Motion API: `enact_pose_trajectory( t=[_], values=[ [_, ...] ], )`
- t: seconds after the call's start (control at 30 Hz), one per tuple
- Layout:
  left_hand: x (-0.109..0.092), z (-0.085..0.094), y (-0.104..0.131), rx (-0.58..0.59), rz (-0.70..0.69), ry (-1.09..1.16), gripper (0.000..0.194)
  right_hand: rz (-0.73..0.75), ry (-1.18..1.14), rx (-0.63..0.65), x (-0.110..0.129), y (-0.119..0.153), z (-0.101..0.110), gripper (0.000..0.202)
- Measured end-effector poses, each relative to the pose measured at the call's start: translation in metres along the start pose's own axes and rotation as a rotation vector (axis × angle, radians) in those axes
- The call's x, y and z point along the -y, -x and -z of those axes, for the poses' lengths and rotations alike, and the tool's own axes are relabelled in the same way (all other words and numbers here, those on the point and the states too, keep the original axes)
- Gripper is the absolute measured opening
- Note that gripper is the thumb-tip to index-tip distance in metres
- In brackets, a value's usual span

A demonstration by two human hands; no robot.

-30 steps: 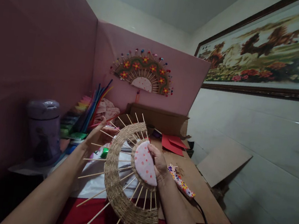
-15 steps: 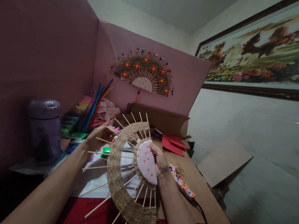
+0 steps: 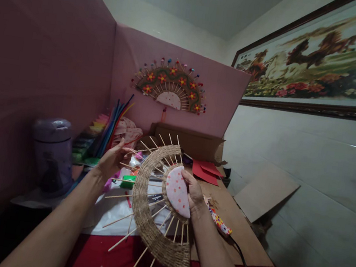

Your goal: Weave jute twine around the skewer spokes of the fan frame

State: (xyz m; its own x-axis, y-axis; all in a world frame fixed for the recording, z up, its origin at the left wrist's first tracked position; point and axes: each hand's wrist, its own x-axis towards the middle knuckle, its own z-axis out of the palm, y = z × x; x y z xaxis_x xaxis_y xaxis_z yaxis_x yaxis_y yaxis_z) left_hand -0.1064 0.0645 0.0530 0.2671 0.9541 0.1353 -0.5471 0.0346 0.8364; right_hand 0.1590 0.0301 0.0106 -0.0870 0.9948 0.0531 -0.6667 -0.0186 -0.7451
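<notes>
A half-round woven fan (image 3: 143, 190) of twisted brown cord on thin wooden sticks is held up over the table, its curved side facing left. At its centre is a white half-disc with red dots (image 3: 177, 191). My right hand (image 3: 193, 193) grips the straight edge of this half-disc, thumb on the front; its other fingers are mostly hidden behind. My left hand (image 3: 112, 159) is at the upper left of the fan, its fingers pinched at the outer end of one bare stick. Several stick ends stick out past the cord band.
A finished-looking fan with flowers (image 3: 172, 82) hangs on the pink board. Left stand a purple bottle (image 3: 52, 155) and coloured pipe cleaners (image 3: 116, 120). Red sheets (image 3: 205, 172) and a flower-patterned tool (image 3: 218, 221) with a black cord lie right. A green packet (image 3: 128, 181) lies behind the fan.
The fan and my right hand have shifted slightly to the right. My left hand has moved a little left and its fingers now show more clearly at a stick's end.
</notes>
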Motion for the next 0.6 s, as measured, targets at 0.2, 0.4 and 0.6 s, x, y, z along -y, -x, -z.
enact_pose_trajectory(
  t=[0.2, 0.4, 0.6],
  values=[
    [-0.0036, 0.0032, -0.0007, -0.116, -0.018, 0.002, 0.05, 0.0, 0.015, -0.001, -0.0008, -0.0018, 0.0024, 0.008],
    [-0.0045, 0.0017, -0.0022, -0.185, -0.127, -0.076, 0.044, 0.041, 0.026, 0.025, -0.0002, -0.002, 0.0015, 0.013],
    [-0.002, -0.0059, -0.002, -0.197, -0.269, -0.153, 0.026, 0.08, 0.029, -0.017, 0.0, -0.0031, 0.0024, 0.016]
  ],
)
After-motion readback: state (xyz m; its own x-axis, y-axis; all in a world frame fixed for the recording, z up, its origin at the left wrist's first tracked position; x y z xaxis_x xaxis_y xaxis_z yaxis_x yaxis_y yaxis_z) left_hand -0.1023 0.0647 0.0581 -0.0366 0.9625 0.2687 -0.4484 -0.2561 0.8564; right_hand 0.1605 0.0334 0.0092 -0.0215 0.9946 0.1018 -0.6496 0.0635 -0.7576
